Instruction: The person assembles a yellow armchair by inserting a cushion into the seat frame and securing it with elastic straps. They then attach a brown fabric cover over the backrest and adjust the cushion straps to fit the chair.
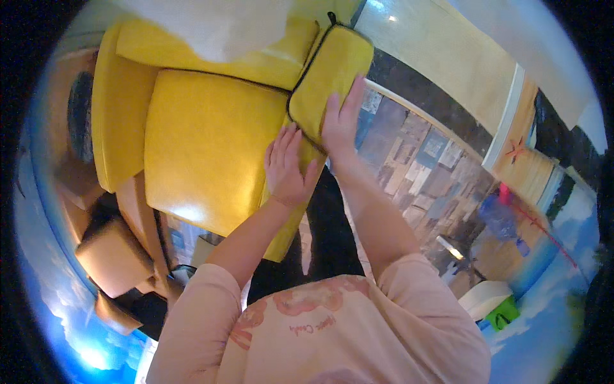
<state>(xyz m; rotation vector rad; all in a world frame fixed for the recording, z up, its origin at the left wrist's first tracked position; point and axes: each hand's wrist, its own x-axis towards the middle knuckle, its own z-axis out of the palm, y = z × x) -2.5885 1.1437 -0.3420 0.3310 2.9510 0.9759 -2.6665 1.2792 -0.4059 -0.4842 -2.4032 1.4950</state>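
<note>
A yellow sofa (pixel 204 141) with dark seams stands in front of me. Over the top of its right arm lies a flat yellow piece with black edging (pixel 336 70), a small black loop at its far corner. Whether it is a folded cloth or a pad I cannot tell. My right hand (pixel 341 125) rests flat on its near right side, fingers stretched out. Lower and to the left, my left hand (pixel 289 168) lies with straight fingers on the sofa arm, its fingertips at the piece's near edge. Neither hand is closed around anything.
A patchwork wood-look floor (pixel 416 153) spreads to the right, edged by a dark strip (pixel 428 96). Brown seating (pixel 115 256) is at the left. A blue-and-red object (pixel 502 214) and a green item (pixel 502 313) are at the right.
</note>
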